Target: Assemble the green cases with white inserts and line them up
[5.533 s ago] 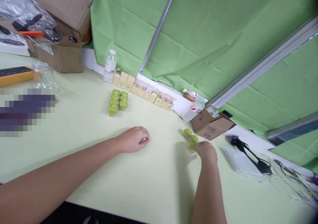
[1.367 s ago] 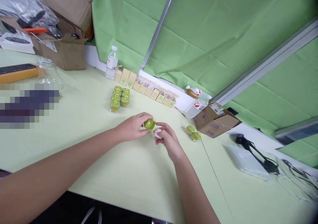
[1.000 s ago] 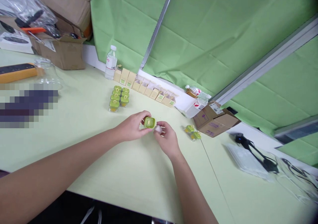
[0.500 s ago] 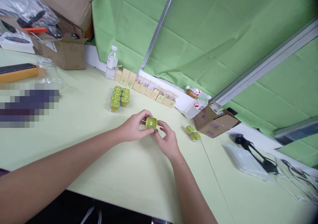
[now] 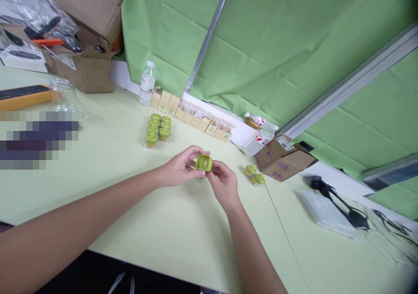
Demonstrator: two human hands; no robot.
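Observation:
Just above the table, both hands are on a small square green lid (image 5: 203, 163), its hollow side turned up toward me. My left hand (image 5: 183, 168) pinches it from the left, thumb at the near edge and fingers behind. My right hand (image 5: 225, 183) is closed against its right side, the fingertips partly hidden behind it. Whether anything sits beneath the lid I cannot tell. Beyond my left hand stand several small clear jars with green lids (image 5: 158, 128). Two more such jars (image 5: 254, 175) are to the right of my right hand.
Along the back stands a row of small cardboard boxes (image 5: 192, 115) beside an upright water bottle (image 5: 147, 84). Bottles lie near a brown carton (image 5: 283, 157) at right. Cables (image 5: 342, 211) and a plastic packet (image 5: 323, 211) lie farther right. A power strip (image 5: 26, 97) is at left.
The green lid has moved slightly right and tilted in my hands. My right fingers have closed in on its right side.

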